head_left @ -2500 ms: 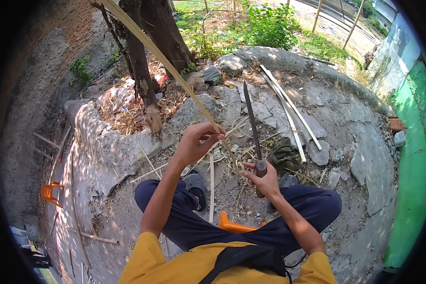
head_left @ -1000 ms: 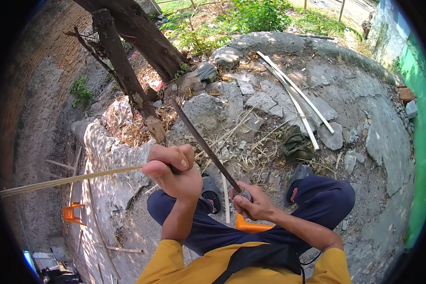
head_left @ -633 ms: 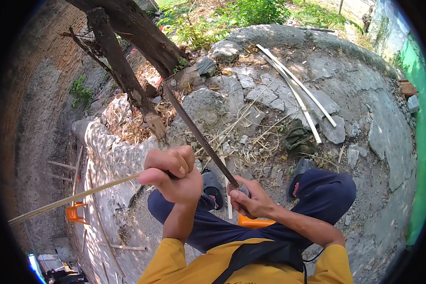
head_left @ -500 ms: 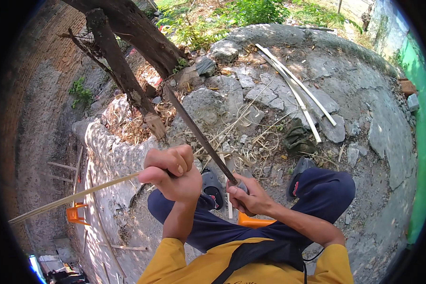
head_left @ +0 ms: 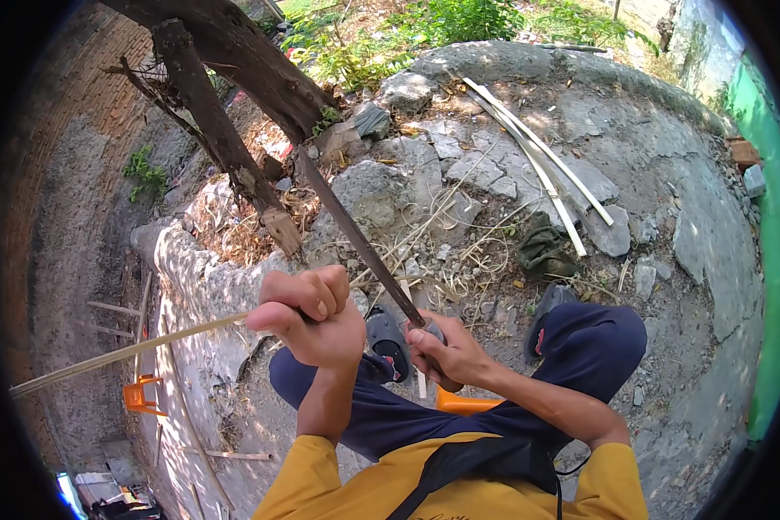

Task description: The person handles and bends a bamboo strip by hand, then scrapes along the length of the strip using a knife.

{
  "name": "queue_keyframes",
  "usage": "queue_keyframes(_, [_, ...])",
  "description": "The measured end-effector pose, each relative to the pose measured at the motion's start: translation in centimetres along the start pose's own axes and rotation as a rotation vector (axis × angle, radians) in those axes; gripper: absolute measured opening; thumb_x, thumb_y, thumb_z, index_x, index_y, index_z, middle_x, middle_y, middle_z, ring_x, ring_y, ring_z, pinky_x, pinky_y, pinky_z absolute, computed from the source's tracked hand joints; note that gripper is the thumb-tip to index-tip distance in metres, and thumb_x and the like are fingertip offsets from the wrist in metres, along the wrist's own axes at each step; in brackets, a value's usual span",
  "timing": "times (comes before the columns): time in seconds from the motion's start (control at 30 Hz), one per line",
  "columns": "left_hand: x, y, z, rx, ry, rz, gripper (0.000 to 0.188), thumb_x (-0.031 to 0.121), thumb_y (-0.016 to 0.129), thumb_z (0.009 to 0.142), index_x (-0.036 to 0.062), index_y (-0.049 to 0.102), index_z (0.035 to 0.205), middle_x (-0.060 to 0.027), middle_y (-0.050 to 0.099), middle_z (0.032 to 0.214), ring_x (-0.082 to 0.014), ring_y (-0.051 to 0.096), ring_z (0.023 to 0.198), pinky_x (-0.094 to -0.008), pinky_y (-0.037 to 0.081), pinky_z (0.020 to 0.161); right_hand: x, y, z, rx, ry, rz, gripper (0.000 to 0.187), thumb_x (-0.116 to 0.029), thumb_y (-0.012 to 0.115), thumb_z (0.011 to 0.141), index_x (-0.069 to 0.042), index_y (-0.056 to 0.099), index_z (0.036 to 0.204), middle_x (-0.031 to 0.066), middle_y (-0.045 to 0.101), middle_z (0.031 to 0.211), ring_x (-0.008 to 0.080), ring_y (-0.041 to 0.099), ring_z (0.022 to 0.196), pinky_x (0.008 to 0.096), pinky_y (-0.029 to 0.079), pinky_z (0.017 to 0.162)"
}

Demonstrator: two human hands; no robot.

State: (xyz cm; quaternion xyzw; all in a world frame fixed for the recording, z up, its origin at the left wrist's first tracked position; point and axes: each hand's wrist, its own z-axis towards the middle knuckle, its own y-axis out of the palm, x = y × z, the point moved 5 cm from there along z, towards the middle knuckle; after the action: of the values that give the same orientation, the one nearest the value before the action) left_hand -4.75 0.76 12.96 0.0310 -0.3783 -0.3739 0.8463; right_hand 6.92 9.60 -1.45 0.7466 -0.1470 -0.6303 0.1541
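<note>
- Swung leftward since 2.5 seconds ago, the long, thin, straw-coloured strip (head_left: 130,351) now points between eight and nine o'clock instead of near eleven, while the long, dark-bladed knife (head_left: 355,234) has tipped from twelve to about eleven.
- The bare left hand (head_left: 314,316) has its fingers curled tightly around the strip, thumb pointing toward nine; the strip's end inside that fist is hidden.
- The bare right hand (head_left: 451,351), lying between three and four o'clock from the left one, is wrapped around the knife's handle. Whether the blade touches the strip cannot be told.
- Bright orange plastic seat (head_left: 464,402) at five o'clock, between dark navy trouser legs (head_left: 594,342).
- Crumpled dark green cloth (head_left: 546,247) at three, beside thin, curled, pale shavings (head_left: 485,251).
- Two flat, whitish strips (head_left: 537,149) at two, lying on cracked grey concrete (head_left: 702,208).
- Small orange plastic chair (head_left: 145,394) at eight.
- Thick dark brown tree trunk (head_left: 243,69) at eleven.
- Bright green leafy shrub (head_left: 468,22), just past twelve.
</note>
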Motion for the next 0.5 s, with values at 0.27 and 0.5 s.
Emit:
queue_keyframes(0.27, [0.6, -0.1, 0.3, 0.042, -0.012, -0.008, 0.054, 0.056, 0.030, 0.108, 0.0123, 0.037, 0.077, 0.0047, 0.020, 0.053, -0.0085, 0.010, 0.047, -0.0316, 0.010, 0.046, -1.5, 1.0, 0.0, -0.023, -0.001, -0.089, 0.028, -0.031, 0.054, 0.104, -0.003, 0.053, 0.106, 0.0024, 0.057, 0.063, 0.0092, 0.053, 0.046, 0.0254, 0.043, 0.042])
queue_keyframes(0.5, [0.2, 0.1, -0.2, 0.045, -0.003, 0.018, 0.054, 0.055, 0.031, 0.108, 0.0121, 0.037, 0.077, 0.0047, 0.018, 0.053, -0.0081, 0.009, 0.047, -0.0314, 0.010, 0.046, 0.2, 0.2, 0.5, 0.042, 0.010, -0.030, 0.036, -0.035, 0.057, 0.103, 0.001, 0.057, 0.106, 0.0029, 0.059, 0.060, 0.0096, 0.054, 0.045, 0.0267, 0.044, 0.044])
